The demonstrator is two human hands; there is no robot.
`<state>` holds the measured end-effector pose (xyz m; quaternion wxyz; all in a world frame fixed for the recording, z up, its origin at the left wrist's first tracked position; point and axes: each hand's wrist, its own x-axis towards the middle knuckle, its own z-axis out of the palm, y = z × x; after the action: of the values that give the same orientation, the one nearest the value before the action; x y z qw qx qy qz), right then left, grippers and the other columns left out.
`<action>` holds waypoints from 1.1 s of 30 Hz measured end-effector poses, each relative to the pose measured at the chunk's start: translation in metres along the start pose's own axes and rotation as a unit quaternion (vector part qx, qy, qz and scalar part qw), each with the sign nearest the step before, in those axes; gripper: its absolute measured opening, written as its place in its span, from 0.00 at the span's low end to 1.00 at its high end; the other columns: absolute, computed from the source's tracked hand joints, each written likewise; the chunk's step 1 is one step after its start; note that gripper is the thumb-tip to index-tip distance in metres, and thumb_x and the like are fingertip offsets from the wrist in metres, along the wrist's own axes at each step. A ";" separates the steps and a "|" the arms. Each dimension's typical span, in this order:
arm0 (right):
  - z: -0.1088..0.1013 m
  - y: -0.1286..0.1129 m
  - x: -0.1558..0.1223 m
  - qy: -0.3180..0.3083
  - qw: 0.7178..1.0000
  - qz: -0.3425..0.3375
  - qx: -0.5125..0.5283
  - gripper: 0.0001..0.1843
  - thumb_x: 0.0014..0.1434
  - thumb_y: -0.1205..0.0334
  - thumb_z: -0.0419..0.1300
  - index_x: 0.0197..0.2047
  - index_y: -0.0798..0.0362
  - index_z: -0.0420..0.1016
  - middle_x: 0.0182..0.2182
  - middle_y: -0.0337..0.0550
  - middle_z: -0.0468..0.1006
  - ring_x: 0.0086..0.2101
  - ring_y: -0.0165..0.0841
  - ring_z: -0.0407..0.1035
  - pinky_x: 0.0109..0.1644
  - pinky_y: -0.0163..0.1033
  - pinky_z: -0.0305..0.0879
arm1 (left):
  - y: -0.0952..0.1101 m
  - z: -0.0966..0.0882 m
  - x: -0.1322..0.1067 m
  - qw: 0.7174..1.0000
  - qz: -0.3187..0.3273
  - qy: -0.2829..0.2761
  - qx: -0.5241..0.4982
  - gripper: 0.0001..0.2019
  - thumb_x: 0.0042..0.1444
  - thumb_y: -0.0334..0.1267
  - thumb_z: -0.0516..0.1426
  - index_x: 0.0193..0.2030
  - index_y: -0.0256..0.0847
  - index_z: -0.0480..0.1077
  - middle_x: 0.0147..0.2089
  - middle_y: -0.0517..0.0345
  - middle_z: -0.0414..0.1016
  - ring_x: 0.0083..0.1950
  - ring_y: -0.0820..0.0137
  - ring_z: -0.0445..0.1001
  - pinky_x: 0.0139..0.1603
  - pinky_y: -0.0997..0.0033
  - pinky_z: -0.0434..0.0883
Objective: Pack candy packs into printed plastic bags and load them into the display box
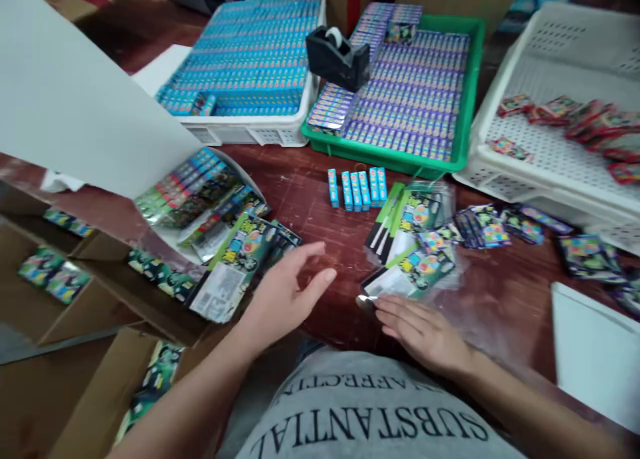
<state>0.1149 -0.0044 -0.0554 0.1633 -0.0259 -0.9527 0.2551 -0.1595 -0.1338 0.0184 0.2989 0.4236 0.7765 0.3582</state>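
My left hand (285, 295) is over the red-brown table, thumb and forefinger apart with nothing between them. Just left of it lies a printed green-and-black packet (233, 265). My right hand (423, 329) rests fingers out at the lower edge of another printed packet (413, 272) in clear plastic. By those fingertips is a small shiny piece (367, 301) that I cannot make out. Behind that packet more green-edged packets (400, 212) overlap. A short row of small blue boxes (356, 189) stands upright beyond both hands.
At the back are a white crate (250, 133) of blue boxes and a green tray (390, 162) of purple boxes, with a black tape dispenser (337, 59) on top. Right, a white basket (550, 209) holds red packets; small purple packets (483, 225) lie before it. Cardboard boxes (95, 385) stand lower left.
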 end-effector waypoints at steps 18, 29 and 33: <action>-0.083 0.029 0.024 0.092 0.968 0.231 -0.001 0.11 0.69 0.54 0.57 0.48 0.50 0.74 0.46 0.49 0.77 0.48 0.44 0.73 0.54 0.54 0.73 | 0.068 0.098 0.039 0.944 0.069 -0.265 -0.185 0.17 0.64 0.34 0.55 0.58 0.40 0.74 0.49 0.54 0.79 0.49 0.63 0.75 0.53 0.61 0.72; -0.106 0.047 0.015 0.126 0.960 0.249 0.002 0.31 0.59 0.31 0.58 0.54 0.45 0.68 0.46 0.52 0.78 0.44 0.47 0.75 0.46 0.52 0.71 | 0.087 0.082 0.035 0.955 0.151 -0.254 0.017 0.17 0.67 0.37 0.52 0.58 0.46 0.75 0.40 0.60 0.80 0.38 0.67 0.76 0.39 0.71 0.71; -0.107 0.047 0.014 0.067 0.964 0.258 -0.015 0.24 0.59 0.32 0.60 0.42 0.45 0.72 0.35 0.46 0.79 0.31 0.41 0.74 0.33 0.47 0.67 | 0.082 0.084 0.031 0.958 0.136 -0.254 0.001 0.16 0.66 0.35 0.54 0.56 0.47 0.76 0.40 0.60 0.81 0.39 0.67 0.77 0.40 0.70 0.73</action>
<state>0.1352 0.0890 0.0130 0.1547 -0.2902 -0.9044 0.2718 -0.0728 -0.0500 0.0329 0.4344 0.6022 0.6105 0.2756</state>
